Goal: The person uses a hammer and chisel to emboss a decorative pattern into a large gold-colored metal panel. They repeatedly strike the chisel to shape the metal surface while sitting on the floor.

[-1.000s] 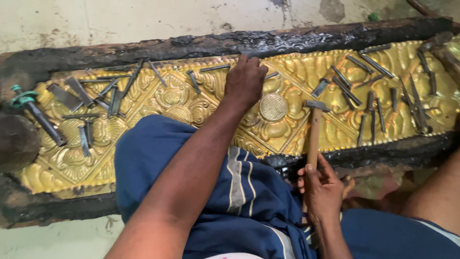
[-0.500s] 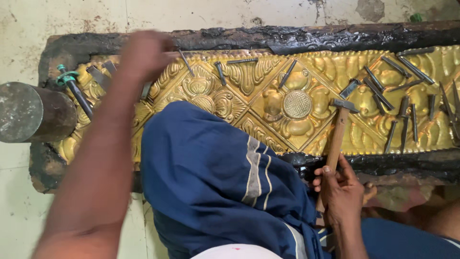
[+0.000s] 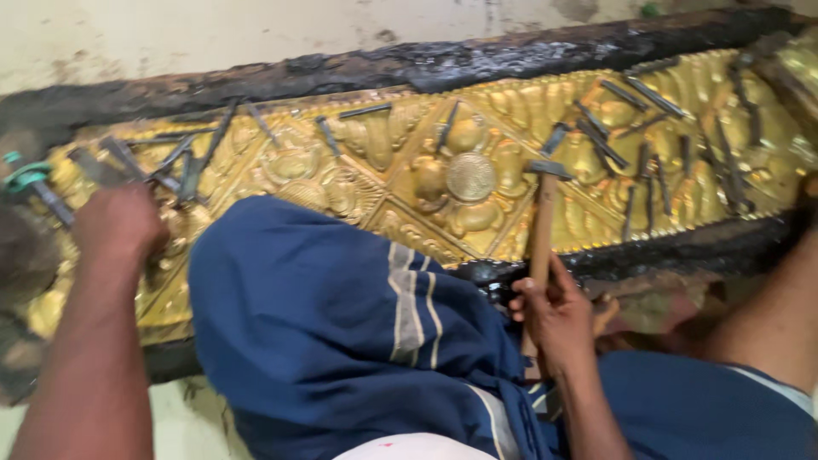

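At lower centre-right, the right hand [image 3: 554,315] grips a wooden-handled hammer [image 3: 542,234] upright over the embossed golden panel [image 3: 383,170]. At left, the left hand [image 3: 119,226] rests curled among steel punches [image 3: 183,166]; its grip cannot be told.

Gold embossed floral panel [image 3: 375,162], black border; blue cloth [image 3: 324,332] w/ grey stripes.

Blue cloth with pale stripes [image 3: 341,341] over a raised knee, centre and lower frame. Black pitch-like bed [image 3: 409,68] running across the top, its lower edge dark at right. Round dark block [image 3: 21,255] at far left edge, blurred. Pale stained floor [image 3: 170,30] along upper left. A bare leg [image 3: 771,315] at right.
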